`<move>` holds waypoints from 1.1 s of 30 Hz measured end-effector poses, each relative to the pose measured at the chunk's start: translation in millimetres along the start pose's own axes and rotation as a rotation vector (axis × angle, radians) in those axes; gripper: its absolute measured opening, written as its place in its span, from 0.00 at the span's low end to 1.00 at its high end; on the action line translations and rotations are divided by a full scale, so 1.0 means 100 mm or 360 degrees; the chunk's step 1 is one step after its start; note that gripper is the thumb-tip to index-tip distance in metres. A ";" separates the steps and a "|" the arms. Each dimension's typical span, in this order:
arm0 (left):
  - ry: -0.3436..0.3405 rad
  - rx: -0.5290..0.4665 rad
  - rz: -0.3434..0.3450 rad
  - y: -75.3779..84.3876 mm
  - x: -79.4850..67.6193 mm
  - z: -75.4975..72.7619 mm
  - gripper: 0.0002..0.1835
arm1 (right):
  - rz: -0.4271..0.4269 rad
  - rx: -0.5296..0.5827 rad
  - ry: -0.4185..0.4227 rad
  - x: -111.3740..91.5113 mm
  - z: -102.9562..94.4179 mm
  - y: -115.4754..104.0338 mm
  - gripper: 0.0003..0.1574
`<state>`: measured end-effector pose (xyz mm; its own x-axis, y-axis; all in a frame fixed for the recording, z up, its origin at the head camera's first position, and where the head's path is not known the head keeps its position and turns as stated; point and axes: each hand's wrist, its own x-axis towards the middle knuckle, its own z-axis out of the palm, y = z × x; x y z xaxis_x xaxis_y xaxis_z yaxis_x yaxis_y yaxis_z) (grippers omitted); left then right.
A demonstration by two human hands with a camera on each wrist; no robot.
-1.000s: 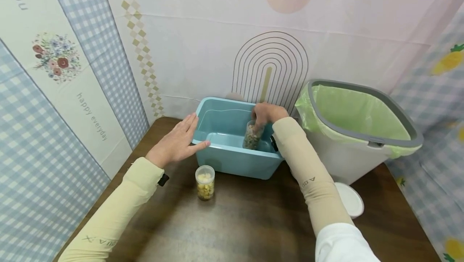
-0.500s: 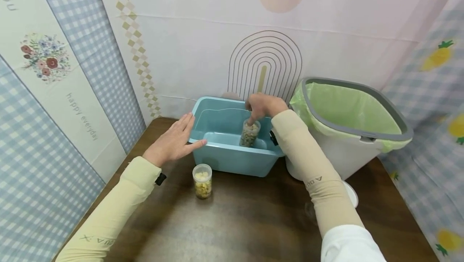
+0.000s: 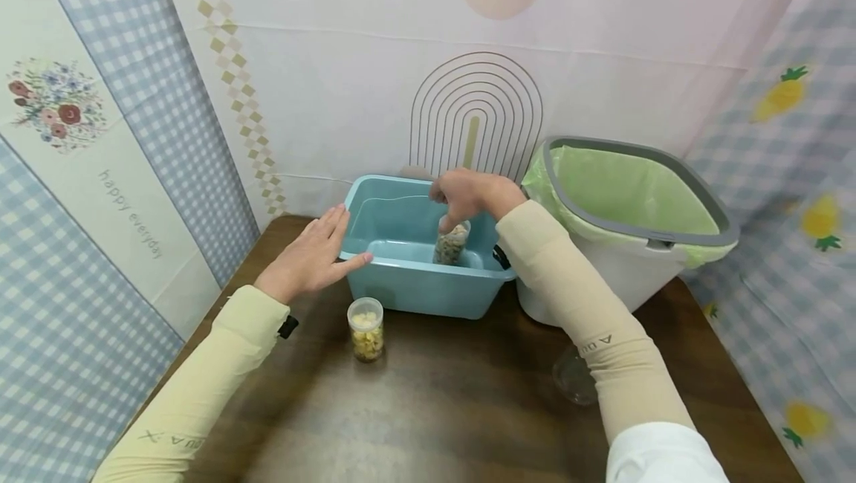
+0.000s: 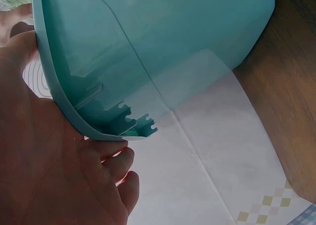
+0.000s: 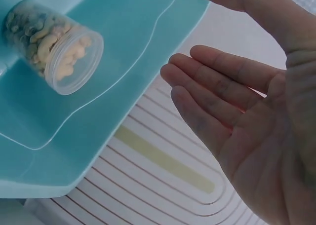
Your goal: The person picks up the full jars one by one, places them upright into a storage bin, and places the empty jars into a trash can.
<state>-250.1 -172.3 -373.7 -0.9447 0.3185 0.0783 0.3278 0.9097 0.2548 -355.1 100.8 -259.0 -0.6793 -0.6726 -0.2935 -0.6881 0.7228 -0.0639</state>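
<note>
A blue plastic tub (image 3: 428, 291) stands on the table. Inside it is a clear jar of nuts (image 3: 452, 245), cashews (image 5: 47, 47) among them in the right wrist view. My right hand (image 3: 469, 193) hovers over the tub, close above that jar; its fingers (image 5: 222, 82) are extended and apart from the jar in the right wrist view. My left hand (image 3: 307, 254) rests against the tub's left corner, fingers extended along the outside and thumb over the front rim. A second clear jar, with yellow pieces (image 3: 365, 334) inside, stands in front of the tub.
A white waste bin (image 3: 615, 275) with a grey rim and green liner stands right of the tub. A clear round item (image 3: 575, 377) lies beside my right forearm. A patterned curtain (image 3: 334, 96) hangs behind the tub.
My right hand has lifted off the jar of nuts, leaving it in the tub. The view has shifted slightly. The white lid has gone behind my right sleeve, and a clear round item shows.
</note>
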 end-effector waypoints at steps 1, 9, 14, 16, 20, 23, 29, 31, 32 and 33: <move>-0.0004 0.0002 -0.0003 0.00 0.00 0.00 0.55 | 0.0007 0.0002 -0.0009 -0.02 -0.01 -0.03 0.33; -0.0029 -0.0003 0.0014 -0.05 -0.03 0.00 0.56 | -0.0060 0.0022 -0.0034 -0.18 0.01 -0.32 0.46; -0.0037 -0.0018 0.0042 -0.08 -0.08 -0.01 0.55 | -0.0118 -0.0019 -0.0046 -0.27 0.08 -0.51 0.47; -0.0046 -0.0018 0.0050 -0.09 -0.10 -0.01 0.55 | -0.0150 -0.0021 -0.0041 -0.30 0.12 -0.58 0.47; -0.0065 -0.0021 0.0071 -0.11 -0.13 -0.01 0.55 | -0.0219 -0.0014 -0.0020 -0.37 0.17 -0.75 0.44; -0.0070 -0.0025 0.0088 -0.13 -0.17 -0.03 0.55 | -0.0260 0.0005 -0.0007 -0.41 0.20 -0.90 0.43; -0.0084 -0.0017 0.0123 -0.19 -0.22 -0.04 0.55 | -0.0330 0.0022 -0.0022 -0.46 0.29 -1.22 0.44; -0.0091 -0.0014 0.0138 -0.21 -0.24 -0.05 0.56 | -0.0355 0.0019 -0.0026 -0.47 0.33 -1.31 0.44; -0.0091 -0.0012 0.0150 -0.22 -0.24 -0.05 0.56 | -0.0365 0.0010 -0.0027 -0.46 0.36 -1.36 0.44; -0.0092 -0.0009 0.0158 -0.22 -0.25 -0.05 0.55 | -0.0376 0.0001 -0.0025 -0.46 0.38 -1.40 0.44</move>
<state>-233.8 -202.0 -376.5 -0.9054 0.4219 0.0477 0.4195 0.8715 0.2541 -217.7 36.8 -272.6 -0.4952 -0.8207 -0.2851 -0.8275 0.5455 -0.1331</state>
